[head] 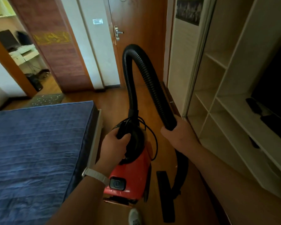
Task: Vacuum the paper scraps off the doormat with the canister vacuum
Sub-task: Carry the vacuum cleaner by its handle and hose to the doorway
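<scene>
Bedroom, glossy wood floor (115, 101); blue quilted bed (36, 151) at 9 o'clock, white open shelving (234, 82) at 3. Left hand (115, 143) curled round handle of red canister vacuum (133, 169), centre; right hand (177, 133) grips ribbed black hose (126, 70). Doormat (39, 103), flecked with paper scraps (50, 99), at 10 o'clock by doorway.
</scene>
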`<state>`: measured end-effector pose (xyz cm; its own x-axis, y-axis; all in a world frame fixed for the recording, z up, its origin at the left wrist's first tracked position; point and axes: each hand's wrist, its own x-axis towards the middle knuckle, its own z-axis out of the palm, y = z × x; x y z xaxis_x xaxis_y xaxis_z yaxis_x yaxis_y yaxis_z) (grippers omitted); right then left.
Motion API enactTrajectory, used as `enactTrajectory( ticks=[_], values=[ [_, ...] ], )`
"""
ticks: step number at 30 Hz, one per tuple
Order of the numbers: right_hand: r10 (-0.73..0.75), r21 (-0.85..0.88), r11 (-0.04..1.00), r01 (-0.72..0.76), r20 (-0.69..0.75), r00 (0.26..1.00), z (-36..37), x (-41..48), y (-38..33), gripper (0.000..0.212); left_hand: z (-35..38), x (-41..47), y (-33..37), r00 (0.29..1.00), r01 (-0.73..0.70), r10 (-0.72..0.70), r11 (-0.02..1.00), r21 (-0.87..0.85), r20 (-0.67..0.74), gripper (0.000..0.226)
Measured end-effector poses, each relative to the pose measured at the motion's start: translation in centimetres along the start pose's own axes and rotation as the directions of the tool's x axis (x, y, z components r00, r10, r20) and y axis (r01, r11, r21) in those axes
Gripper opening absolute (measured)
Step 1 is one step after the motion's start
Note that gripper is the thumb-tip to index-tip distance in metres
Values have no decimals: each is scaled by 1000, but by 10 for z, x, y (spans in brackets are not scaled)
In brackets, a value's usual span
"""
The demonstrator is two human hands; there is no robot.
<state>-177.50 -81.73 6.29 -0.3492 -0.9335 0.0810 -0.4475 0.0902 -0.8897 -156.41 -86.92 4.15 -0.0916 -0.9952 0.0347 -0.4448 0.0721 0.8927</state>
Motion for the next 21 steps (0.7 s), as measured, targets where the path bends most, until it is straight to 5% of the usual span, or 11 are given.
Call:
enactTrajectory(
  ticks=[9, 21],
  values=[
    [55, -10, 998, -54, 77, 995, 79, 135, -19, 21, -27, 145, -45, 997, 76, -76, 997, -25, -23, 5],
    [57, -42, 997, -57, 8, 998, 127, 271, -33, 18, -54, 301, -52, 1000, -10, 10, 998, 68, 4, 7]
  ],
)
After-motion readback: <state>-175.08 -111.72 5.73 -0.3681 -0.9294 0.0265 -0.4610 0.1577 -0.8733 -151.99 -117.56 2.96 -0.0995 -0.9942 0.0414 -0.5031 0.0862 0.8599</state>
